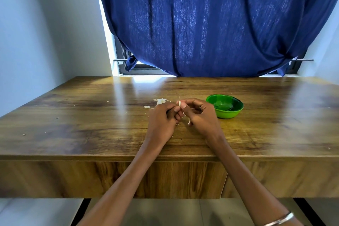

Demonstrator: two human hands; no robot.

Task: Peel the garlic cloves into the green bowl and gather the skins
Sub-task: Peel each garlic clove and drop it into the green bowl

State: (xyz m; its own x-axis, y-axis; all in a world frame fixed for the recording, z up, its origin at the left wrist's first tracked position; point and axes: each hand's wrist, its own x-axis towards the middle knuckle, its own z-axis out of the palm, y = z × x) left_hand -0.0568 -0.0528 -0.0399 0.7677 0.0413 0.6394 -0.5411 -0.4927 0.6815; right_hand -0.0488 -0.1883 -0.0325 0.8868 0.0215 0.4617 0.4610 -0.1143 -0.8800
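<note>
Wooden table (pixel 91 115) under a blue curtain (pixel 211 24), where I'm peeling garlic.
Both my left hand (pixel 163 117) and right hand (pixel 200 113) pinch one garlic clove (pixel 180 104) between them; skins (pixel 161 101) lie just behind, green bowl (pixel 229 113) near my right.

Both forearms are seen bare, with no sleeves. A thin silver bangle (pixel 280 220) is worn on the right wrist, well back from the fingers. The nails are kept short and plain.
</note>
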